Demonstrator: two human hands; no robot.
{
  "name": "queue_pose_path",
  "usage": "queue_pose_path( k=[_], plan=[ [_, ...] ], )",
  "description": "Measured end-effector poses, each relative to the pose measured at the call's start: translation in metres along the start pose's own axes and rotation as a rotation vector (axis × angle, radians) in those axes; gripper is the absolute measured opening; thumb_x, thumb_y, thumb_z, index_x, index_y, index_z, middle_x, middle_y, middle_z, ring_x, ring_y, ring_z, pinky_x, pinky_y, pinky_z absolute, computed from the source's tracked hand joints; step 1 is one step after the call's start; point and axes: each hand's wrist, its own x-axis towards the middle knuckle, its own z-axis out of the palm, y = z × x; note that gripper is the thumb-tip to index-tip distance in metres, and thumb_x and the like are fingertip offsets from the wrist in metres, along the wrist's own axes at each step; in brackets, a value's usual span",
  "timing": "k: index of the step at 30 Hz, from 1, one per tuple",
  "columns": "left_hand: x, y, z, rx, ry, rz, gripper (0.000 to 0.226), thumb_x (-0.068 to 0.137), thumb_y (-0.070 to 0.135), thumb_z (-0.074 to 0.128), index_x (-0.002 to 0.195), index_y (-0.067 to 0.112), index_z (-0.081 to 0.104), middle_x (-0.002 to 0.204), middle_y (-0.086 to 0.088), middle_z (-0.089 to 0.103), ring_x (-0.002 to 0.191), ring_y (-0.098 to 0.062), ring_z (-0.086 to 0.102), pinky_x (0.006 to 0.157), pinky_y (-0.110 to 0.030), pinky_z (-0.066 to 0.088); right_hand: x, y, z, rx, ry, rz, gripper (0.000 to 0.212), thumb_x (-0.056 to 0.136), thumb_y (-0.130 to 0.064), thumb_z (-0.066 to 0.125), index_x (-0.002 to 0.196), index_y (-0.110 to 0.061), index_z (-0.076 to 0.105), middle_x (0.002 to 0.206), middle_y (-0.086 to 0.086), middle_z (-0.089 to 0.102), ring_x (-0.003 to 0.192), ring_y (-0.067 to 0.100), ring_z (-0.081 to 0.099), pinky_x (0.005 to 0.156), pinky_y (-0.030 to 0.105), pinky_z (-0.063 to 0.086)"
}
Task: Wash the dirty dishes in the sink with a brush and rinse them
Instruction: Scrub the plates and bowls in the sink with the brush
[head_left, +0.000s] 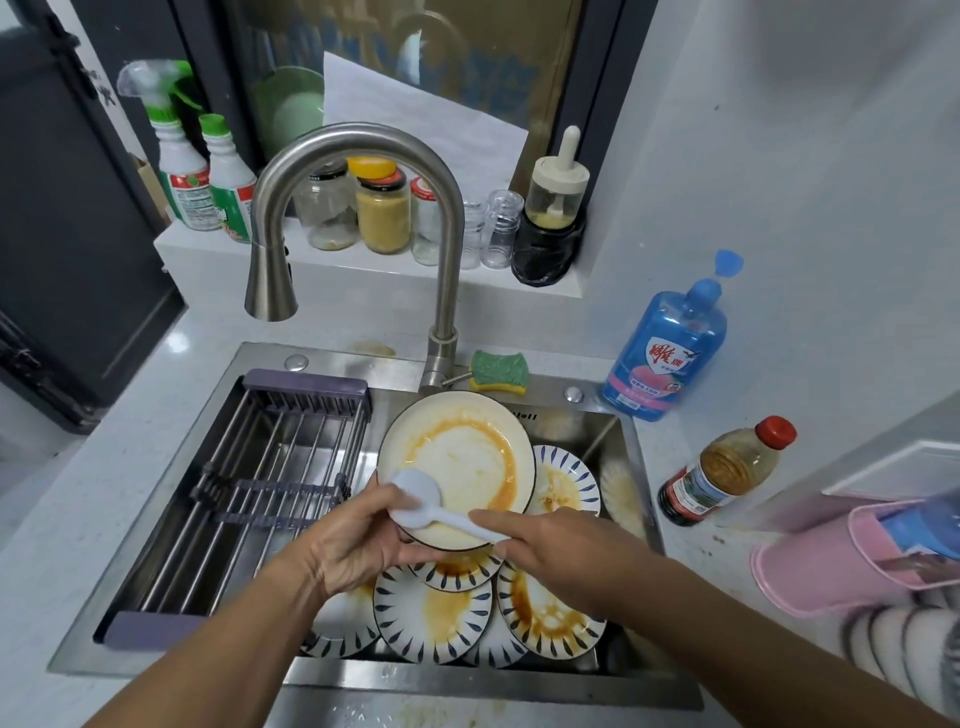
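My left hand (358, 540) grips the near-left rim of a cream plate (462, 457) smeared with orange sauce, tilted up over the sink (332, 670). My right hand (550, 545) holds the handle of a white dish brush (423, 501), whose round head presses on the plate's lower left. Below lie several dirty white plates with blue leaf rims (431, 618), stained with brown-orange sauce. The steel faucet (270, 280) arches over the sink's left part; no water is running.
A purple-ended steel drying rack (249, 499) spans the sink's left half. A green-yellow sponge (498, 371) lies behind the sink, a blue detergent bottle (665, 358) and a sauce bottle (722, 475) to the right. Jars and spray bottles (182, 171) line the back ledge. A pink holder (841, 561) stands far right.
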Motion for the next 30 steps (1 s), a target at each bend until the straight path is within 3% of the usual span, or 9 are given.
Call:
queue_pose_path(
  k=[2, 4, 8, 13, 19, 22, 25, 28, 30],
  plan=[
    [0.002, 0.004, 0.005, -0.003, 0.021, -0.014, 0.073, 0.082, 0.033, 0.083, 0.139, 0.007, 0.046, 0.132, -0.024, 0.055, 0.13, -0.044, 0.053, 0.095, -0.082, 0.039, -0.002, 0.0, -0.002, -0.016, 0.015, 0.007, 0.044, 0.107, -0.051, 0.034, 0.15, -0.055, 0.027, 0.076, -0.01, 0.053, 0.063, 0.008, 0.046, 0.058, 0.034, 0.04],
    [0.004, 0.006, 0.011, 0.063, 0.088, -0.024, 0.065, 0.093, 0.053, 0.06, 0.139, 0.011, 0.046, 0.135, -0.026, 0.059, 0.123, -0.048, 0.059, 0.084, -0.078, 0.048, -0.006, 0.002, -0.003, -0.061, 0.002, 0.011, 0.044, 0.107, -0.049, 0.034, 0.151, -0.052, 0.029, 0.08, -0.008, 0.057, 0.064, 0.009, 0.049, 0.061, 0.035, 0.046],
    [0.0, 0.008, 0.013, 0.223, 0.199, 0.069, 0.045, 0.101, 0.051, 0.045, 0.137, 0.024, 0.048, 0.138, -0.017, 0.059, 0.114, -0.045, 0.065, 0.08, -0.073, 0.053, -0.028, 0.014, -0.007, -0.22, -0.029, 0.09, 0.045, 0.109, -0.043, 0.032, 0.153, -0.044, 0.027, 0.088, -0.006, 0.064, 0.075, 0.015, 0.063, 0.067, 0.034, 0.056],
    [0.0, 0.005, 0.014, 0.426, 0.195, 0.008, 0.047, 0.095, 0.06, 0.051, 0.136, 0.036, 0.05, 0.138, -0.009, 0.059, 0.12, -0.04, 0.062, 0.081, -0.07, 0.055, -0.009, 0.035, -0.017, -0.26, 0.063, 0.258, 0.046, 0.11, -0.041, 0.028, 0.154, -0.048, 0.018, 0.089, -0.001, 0.061, 0.08, 0.019, 0.062, 0.072, 0.041, 0.057],
    [0.002, -0.002, 0.023, 0.518, 0.194, -0.022, 0.044, 0.099, 0.063, 0.041, 0.128, 0.033, 0.056, 0.123, -0.011, 0.072, 0.107, -0.035, 0.072, 0.085, -0.067, 0.056, 0.002, 0.01, 0.006, -0.043, 0.061, 0.071, 0.046, 0.108, -0.048, 0.034, 0.152, -0.052, 0.023, 0.077, -0.006, 0.056, 0.06, 0.01, 0.048, 0.053, 0.029, 0.039],
    [-0.004, 0.004, 0.018, 0.513, 0.241, 0.021, 0.047, 0.097, 0.065, 0.042, 0.13, 0.033, 0.054, 0.127, -0.008, 0.068, 0.104, -0.034, 0.073, 0.078, -0.06, 0.06, -0.016, 0.023, 0.011, -0.128, 0.011, 0.038, 0.047, 0.108, -0.047, 0.033, 0.154, -0.05, 0.023, 0.078, -0.008, 0.057, 0.059, 0.009, 0.048, 0.053, 0.027, 0.04],
    [-0.009, 0.015, 0.015, 0.557, 0.296, 0.084, 0.038, 0.099, 0.062, 0.042, 0.124, 0.037, 0.055, 0.126, -0.005, 0.065, 0.106, -0.035, 0.071, 0.077, -0.059, 0.06, -0.029, 0.037, 0.001, -0.189, 0.01, 0.132, 0.047, 0.11, -0.041, 0.032, 0.156, -0.044, 0.023, 0.074, -0.011, 0.049, 0.064, 0.006, 0.051, 0.056, 0.023, 0.046],
    [-0.012, 0.021, 0.022, 0.781, 0.309, 0.14, 0.037, 0.1, 0.063, 0.04, 0.12, 0.036, 0.057, 0.124, 0.0, 0.063, 0.101, -0.028, 0.066, 0.059, -0.037, 0.058, -0.027, 0.039, 0.001, -0.131, 0.138, 0.207, 0.047, 0.109, -0.045, 0.031, 0.155, -0.043, 0.023, 0.075, -0.009, 0.054, 0.067, 0.007, 0.057, 0.065, 0.031, 0.053],
    [-0.012, 0.022, 0.026, 0.821, 0.313, 0.161, 0.038, 0.102, 0.059, 0.039, 0.12, 0.031, 0.057, 0.116, -0.002, 0.064, 0.087, -0.022, 0.063, 0.051, -0.027, 0.051, -0.023, 0.03, 0.012, 0.108, 0.233, 0.291, 0.041, 0.106, -0.05, 0.037, 0.145, -0.04, 0.04, 0.076, -0.007, 0.063, 0.063, 0.009, 0.061, 0.062, 0.033, 0.054]
  ],
)
